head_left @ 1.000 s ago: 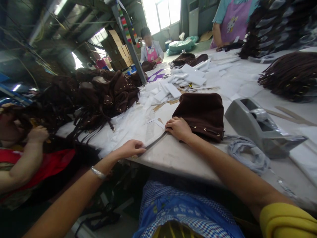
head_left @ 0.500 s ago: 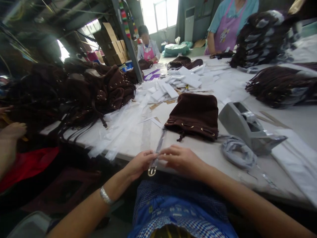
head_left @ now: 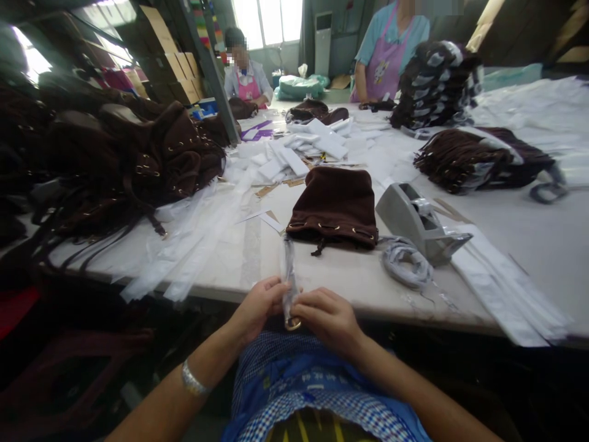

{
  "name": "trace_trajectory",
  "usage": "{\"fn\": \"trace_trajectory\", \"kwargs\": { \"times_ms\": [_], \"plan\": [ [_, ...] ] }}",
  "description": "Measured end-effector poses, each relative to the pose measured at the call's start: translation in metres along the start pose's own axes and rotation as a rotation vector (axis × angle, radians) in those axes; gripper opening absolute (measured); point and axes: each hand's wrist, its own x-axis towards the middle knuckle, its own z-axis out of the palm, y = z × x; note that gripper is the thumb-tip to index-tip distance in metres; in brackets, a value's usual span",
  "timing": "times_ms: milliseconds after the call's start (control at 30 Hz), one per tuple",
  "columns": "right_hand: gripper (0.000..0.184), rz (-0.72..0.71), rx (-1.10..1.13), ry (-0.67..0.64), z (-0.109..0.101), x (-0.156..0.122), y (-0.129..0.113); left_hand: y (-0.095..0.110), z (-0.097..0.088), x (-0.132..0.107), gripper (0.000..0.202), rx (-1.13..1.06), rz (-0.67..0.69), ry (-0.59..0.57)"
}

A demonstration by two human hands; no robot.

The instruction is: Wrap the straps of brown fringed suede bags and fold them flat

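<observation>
A strap wrapped in clear plastic (head_left: 288, 270) runs from the corner of a dark brown drawstring bag (head_left: 335, 202) down over the table's front edge. A gold buckle (head_left: 293, 323) hangs at its near end. My left hand (head_left: 264, 304) pinches the strap from the left, a little above the buckle. From the right, my right hand (head_left: 326, 313) grips the strap just above the buckle, its fingers closed. The bag lies flat on the table, its eyelet row and tied cord facing me.
Right of the bag stand a grey tape dispenser (head_left: 418, 224) and a coiled, wrapped strap (head_left: 405, 263), with plastic sleeves (head_left: 510, 288) beyond. Brown bags (head_left: 175, 153) are heaped at left. White packets (head_left: 299, 150) lie behind. Two people work across the table (head_left: 340, 276).
The view has turned to the right. My right hand has closed on the strap near the buckle, and the buckle now lies turned rather than facing me.
</observation>
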Motion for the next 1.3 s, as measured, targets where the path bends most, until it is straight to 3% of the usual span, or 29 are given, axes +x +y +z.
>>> {"fn": "trace_trajectory", "kwargs": {
  "times_ms": [133, 267, 400, 533, 667, 833, 900, 1000, 1067, 1200, 1300],
  "plan": [
    [0.019, 0.183, 0.125, 0.018, -0.005, -0.004, -0.007, -0.003, 0.001, 0.009, 0.037, -0.032, 0.107, -0.026],
    [0.010, 0.475, 0.267, 0.053, -0.005, -0.003, -0.005, -0.007, 0.006, 0.015, 0.039, -0.003, 0.143, 0.011],
    [0.020, 0.783, 0.540, 0.111, -0.003, 0.002, 0.003, -0.010, 0.009, 0.010, 0.040, -0.041, 0.133, 0.007],
    [0.040, 0.939, 0.792, 0.107, -0.004, 0.009, 0.009, -0.012, 0.011, -0.003, 0.041, -0.116, 0.117, -0.045],
    [0.045, 1.008, 0.882, 0.037, -0.011, 0.016, 0.011, -0.018, 0.009, -0.011, 0.045, 0.053, 0.167, -0.011],
    [0.047, 1.052, 0.906, -0.062, -0.019, 0.022, 0.015, -0.019, 0.000, -0.013, 0.039, 0.618, 0.476, 0.437],
    [0.047, 1.051, 0.907, -0.093, -0.020, 0.024, 0.015, -0.013, -0.001, -0.013, 0.033, 0.787, 0.647, 0.378],
    [0.048, 1.044, 0.908, -0.130, -0.021, 0.027, 0.016, -0.002, -0.002, -0.010, 0.030, 0.927, 0.809, 0.057],
    [0.047, 1.047, 0.914, -0.143, -0.021, 0.027, 0.016, 0.003, -0.004, -0.005, 0.030, 0.966, 0.836, -0.067],
    [0.043, 1.032, 0.901, -0.156, -0.022, 0.027, 0.020, 0.003, -0.009, 0.008, 0.026, 0.968, 0.777, -0.078],
    [0.036, 0.955, 0.696, -0.173, -0.024, 0.025, 0.022, 0.000, -0.009, 0.012, 0.025, 0.936, 0.685, 0.047]
  ]
}}
